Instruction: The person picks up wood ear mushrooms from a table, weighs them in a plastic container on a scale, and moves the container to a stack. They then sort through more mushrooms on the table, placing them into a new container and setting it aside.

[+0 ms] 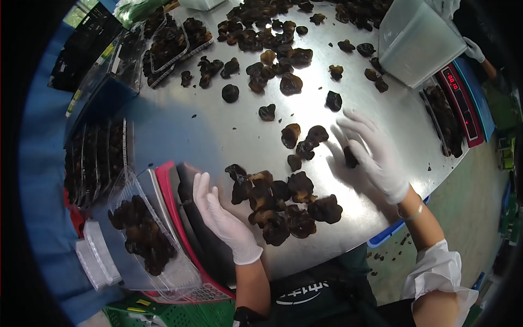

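Observation:
My left hand, in a white glove, is held upright with fingers stretched out and nothing in it, between a red-edged scale and a heap of dark wood ear mushrooms. On that scale rests a clear plastic tray partly filled with mushrooms. My right hand, also gloved, reaches over the metal table with its fingers apart. A single mushroom lies by its thumb, partly covered by the hand. Left of this hand sits a small cluster of mushrooms.
Filled trays stand along the left edge, with more trays at the back left. Many mushrooms spread over the far table. A white bin stands beside a second red scale. Another person's gloved hand is at right.

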A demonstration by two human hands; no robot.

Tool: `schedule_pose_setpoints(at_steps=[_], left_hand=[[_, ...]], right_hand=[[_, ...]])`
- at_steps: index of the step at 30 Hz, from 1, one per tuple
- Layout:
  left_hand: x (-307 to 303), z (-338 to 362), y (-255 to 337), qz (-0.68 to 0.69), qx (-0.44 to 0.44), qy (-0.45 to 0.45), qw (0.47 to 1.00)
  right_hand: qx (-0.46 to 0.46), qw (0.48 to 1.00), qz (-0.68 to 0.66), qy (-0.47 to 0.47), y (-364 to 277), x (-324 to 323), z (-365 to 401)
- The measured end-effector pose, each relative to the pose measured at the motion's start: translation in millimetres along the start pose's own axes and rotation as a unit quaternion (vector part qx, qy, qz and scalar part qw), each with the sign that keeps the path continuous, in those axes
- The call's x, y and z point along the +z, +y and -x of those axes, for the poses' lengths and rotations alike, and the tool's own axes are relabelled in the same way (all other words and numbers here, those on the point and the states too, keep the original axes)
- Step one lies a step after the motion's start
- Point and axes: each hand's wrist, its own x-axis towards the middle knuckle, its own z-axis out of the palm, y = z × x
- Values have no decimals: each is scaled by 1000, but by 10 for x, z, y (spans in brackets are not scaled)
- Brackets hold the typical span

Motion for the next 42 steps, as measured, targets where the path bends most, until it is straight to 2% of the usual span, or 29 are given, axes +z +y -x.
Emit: schedule_pose_setpoints(at_steps=[2,3,5,7,8,9,11,12,13,14,16,17,18,19,22,24,25,26,27,29,30,31,32,33,35,36,41,42], left_hand=[[-31,-10,-34,2,2,0,1000],[-45,-21,-59,1,6,5,1000],[-80,-45,-103,-3,-6,-19,1000],[-65,-58,-98,-30,-3,-17,999],[-47,-54,-89,-42,9,-27,999],[-28,-48,-83,-53,21,-38,998],[-17,-42,-99,-33,20,-45,998],[-21,-52,-105,-48,31,-70,996],[-20,-63,-96,-63,44,-95,993],[-12,-60,-64,-59,48,-95,993],[31,-11,-2,-163,127,-163,965],[45,18,4,-170,127,-186,959],[38,28,14,-180,126,-197,956],[40,33,19,-191,122,-207,952],[24,7,7,-164,113,-200,959],[16,12,-16,-205,120,-206,949],[18,13,-27,-245,126,-209,938],[39,29,-31,-245,126,-204,939],[39,26,-32,-243,128,-203,940],[47,13,-25,-248,107,-209,940],[56,9,-4,-243,107,-205,942],[56,3,-3,-242,112,-206,942],[50,4,-9,-243,108,-205,942],[49,6,-16,-243,105,-207,942],[53,-1,-26,-243,118,-214,939],[57,1,-26,-243,112,-209,941],[55,21,-23,-236,96,-202,946],[52,22,-20,-242,97,-207,943]], right_hand=[[-120,967,224,26,228,281,-81],[-131,962,242,5,295,433,-68],[-60,995,17,-82,-213,486,-33],[-177,972,28,-151,-481,473,63],[-235,961,28,-146,-545,465,68],[-234,961,28,-145,-531,444,62],[-130,984,-104,-67,-452,326,-93],[-86,991,-92,-46,-386,247,-273],[-96,994,-44,-8,-248,222,-391],[-122,992,-1,-21,-93,296,-470],[-161,984,52,-49,62,521,-446],[-174,981,60,-65,-12,675,-297],[-172,976,-32,-132,-146,750,-182],[-216,962,-23,-167,-255,841,-85],[-247,950,29,-190,-490,835,56],[-221,929,-117,-272,-414,750,-76],[-172,914,-226,-290,-347,687,-183],[-41,903,-308,-296,-371,562,-298],[91,871,-383,-295,-402,444,-429],[-25,956,-227,-183,-272,523,-827],[-60,970,-193,-138,-211,636,-995],[-64,970,-192,-134,-175,770,-1138],[-177,975,-102,-82,-148,908,-1267],[-284,958,-8,-27,-112,1034,-1365],[-330,926,161,-84,-24,1290,-1369],[-316,924,172,-133,0,1306,-1338],[-211,951,223,-25,326,664,-798],[-162,962,212,-56,319,458,-585]])
